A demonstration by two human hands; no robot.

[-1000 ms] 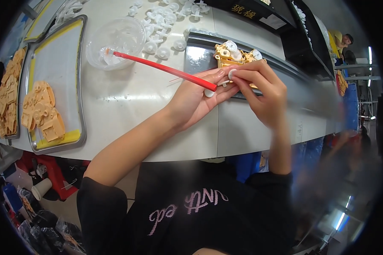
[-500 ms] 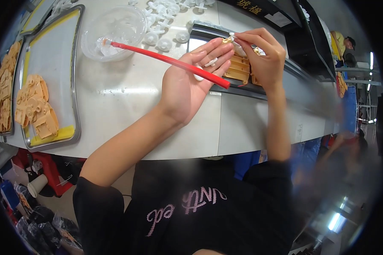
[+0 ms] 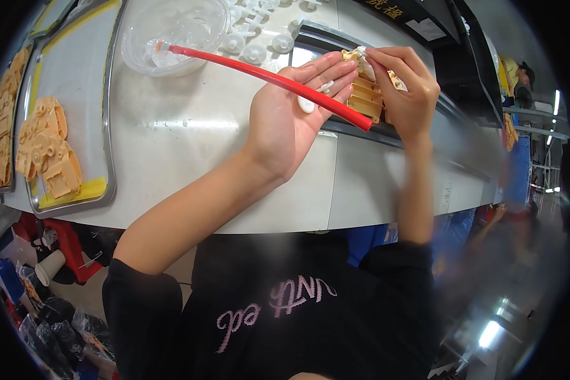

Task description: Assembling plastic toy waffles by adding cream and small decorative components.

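My left hand (image 3: 272, 126) is turned palm up, its fingers stretched out flat. On the palm and fingers lie a round white plastic piece (image 3: 306, 105) and a smaller white plastic piece (image 3: 326, 86). A red-handled brush (image 3: 266, 75) slants across in front of this palm; whether it touches the hand I cannot tell. With closed fingertips my right hand (image 3: 411, 88) pinches a small white part (image 3: 361, 50) against a tan plastic piece (image 3: 349, 56) by the left fingertips. A tan ribbed plastic casing (image 3: 365, 101) sits beneath, partly hidden by both hands.
The brush's tip lies in a clear plastic bowl (image 3: 130, 54) with whitish contents. Several white round-based pegs (image 3: 254, 53) are scattered beside it. Metal trays (image 3: 113, 145) with tan plastic parts (image 3: 47, 149) stand at left. A black rail (image 3: 437, 114) and black box (image 3: 411, 22) are at right.
The whole view has shifted slightly. Both hands sit a little farther right relative to the bowl. The right fingertips stay pinched at the tan piece.
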